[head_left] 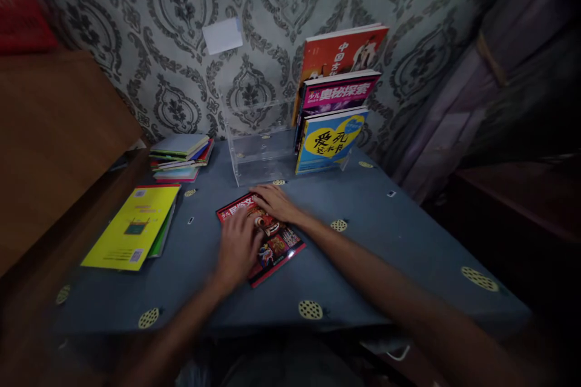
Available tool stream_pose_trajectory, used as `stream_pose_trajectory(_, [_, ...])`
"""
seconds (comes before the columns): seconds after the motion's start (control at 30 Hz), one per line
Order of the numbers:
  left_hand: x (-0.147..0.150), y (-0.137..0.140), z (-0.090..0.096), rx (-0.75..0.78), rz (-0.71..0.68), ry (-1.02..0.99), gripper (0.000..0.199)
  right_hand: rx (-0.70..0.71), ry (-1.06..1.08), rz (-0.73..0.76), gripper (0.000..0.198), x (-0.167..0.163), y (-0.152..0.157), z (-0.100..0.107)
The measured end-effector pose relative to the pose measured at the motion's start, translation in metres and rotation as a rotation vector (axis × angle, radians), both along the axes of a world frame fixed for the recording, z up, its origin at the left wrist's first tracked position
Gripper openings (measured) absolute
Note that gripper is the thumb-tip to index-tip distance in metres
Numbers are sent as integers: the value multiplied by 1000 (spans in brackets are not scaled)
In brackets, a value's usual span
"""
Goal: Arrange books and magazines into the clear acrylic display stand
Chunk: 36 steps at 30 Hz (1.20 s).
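Note:
A red and black book (276, 249) with Chinese characters and a colourful mask on its cover lies face up on the table, turned slightly. My left hand (238, 245) is over its left side, fingers stretched out and a little blurred. Across the book's upper edge rests my right hand (272, 201), its fingers extended on the cover. Neither hand grips anything. Behind the book stands a clear acrylic rack (263, 172). Its right side holds a blue and yellow book (331, 144), a purple book (340, 94) and a tall orange book (336, 54), one behind another.
On the left, a yellow book (131, 224) lies on a green one (158, 240). A stack of several books (181, 154) sits farther back. The table's blue cloth (363, 284) has a pineapple print. Patterned wallpaper with a white card (222, 35) rises behind; a curtain (449, 109) hangs right.

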<state>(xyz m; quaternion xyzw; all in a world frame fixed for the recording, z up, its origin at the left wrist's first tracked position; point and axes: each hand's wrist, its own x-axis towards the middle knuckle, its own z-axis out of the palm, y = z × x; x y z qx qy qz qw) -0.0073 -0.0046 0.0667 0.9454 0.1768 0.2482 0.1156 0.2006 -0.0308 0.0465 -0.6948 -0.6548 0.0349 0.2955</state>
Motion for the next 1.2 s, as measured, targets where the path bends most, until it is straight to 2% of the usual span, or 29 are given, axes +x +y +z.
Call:
stream_pose_trajectory(0.07, [-8, 20, -3, 12, 282, 71, 47, -7, -16, 1, 39, -2, 0, 1])
stream_pose_trajectory(0.13, [-16, 35, -7, -25, 406, 137, 54, -10, -38, 1, 37, -4, 0, 3])
stream_pose_trajectory(0.2, [-20, 43, -10, -108, 376, 133, 55, -11, -63, -9, 35, -6, 0, 4])
stream_pose_trajectory(0.27, [-19, 47, -10, -240, 298, 43, 53, -5, -84, -22, 31, -9, 0, 4])
stream_pose_trajectory(0.37, [-13, 52, -4, -571, 259, -175, 52, 25, -101, -24, 29, -10, 0, 3])
stream_pose_trajectory(0.53, [0, 43, 12, -1296, 343, -614, 49, 55, -66, -42, 30, -8, -4, 0])
stream_pose_trajectory(0.57, [2, 37, 14, -1424, 327, -632, 46, 69, -27, -44, 32, -7, -6, -1])
stream_pose_trajectory(0.63, [6, 23, 18, -1648, 257, -537, 38, 111, 92, -51, 35, -7, -8, -2])
stream_pose_trajectory(0.7, [11, 11, 25, -1754, 165, -395, 36, 162, 265, -60, 37, -6, -8, -1])
stream_pose_trajectory(0.77, [15, 5, 41, -1696, 50, -339, 44, 218, 454, -74, 42, -2, -6, 7])
stream_pose_trajectory(0.83, [17, 4, 66, -1504, -88, -335, 54, 290, 613, -82, 53, 2, -3, 24])
stream_pose_trajectory(0.9, [16, 4, 95, -1204, -217, -312, 56, 385, 795, -53, 63, 6, -4, 49])
stream_pose_trajectory(1.0, [13, -2, 125, -591, -315, -146, 43, 522, 1171, 69, 73, 8, -16, 86])
stream_pose_trajectory(1.03, [12, -5, 126, -399, -334, -82, 42, 527, 1233, 127, 72, 9, -23, 94])
stream_pose_trajectory(1.1, [9, -13, 114, -91, -359, 57, 51, 522, 1309, 203, 68, 13, -42, 99])
stream_pose_trajectory(1.17, [5, -20, 85, 71, -370, 213, 61, 426, 1333, 216, 61, 24, -63, 89])
stream_pose_trajectory(1.2, [3, -23, 68, 89, -374, 293, 61, 350, 1308, 182, 58, 30, -74, 80])
